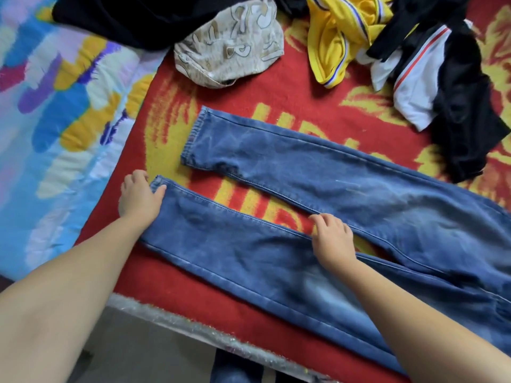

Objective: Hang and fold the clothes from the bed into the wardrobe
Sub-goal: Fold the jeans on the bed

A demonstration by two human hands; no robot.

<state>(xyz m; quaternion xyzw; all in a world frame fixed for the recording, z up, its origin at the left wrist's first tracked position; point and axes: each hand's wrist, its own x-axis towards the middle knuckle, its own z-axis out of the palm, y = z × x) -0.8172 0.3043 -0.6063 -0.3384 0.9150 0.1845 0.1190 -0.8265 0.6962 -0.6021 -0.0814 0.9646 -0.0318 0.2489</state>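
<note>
Jeans (331,194), blue denim, lie spread flat on the bed, the two legs parted in a narrow V with their hems toward the left and the waist running out of view at the right. Denim of this kind looks fairly heavy and thick but still limp: it should hold a crease and stay where it is laid, not slide, and the doubled seams and hems give the firmest places to take hold. The left hand (139,193) is at the hem of the nearer leg, its fingers (160,190) curled over the hem's corner and holding it. The right hand (333,237) rests midway along the same leg at its inner seam, fingers bent down on the cloth; whether it pinches the seam or only presses it I cannot tell. My reading is that the nearer leg is about to be lifted over onto the far one, hem and inseam being sensible holds for that.

Under the jeans is a red and yellow blanket (276,92), fuzzy enough to grip cloth. Further off wait a beige printed garment (232,48), a yellow jersey (337,31), a black and white garment (442,78) and a black garment (124,15). A multicoloured sheet (55,120) covers the bed's left side. The wardrobe is not in view.
</note>
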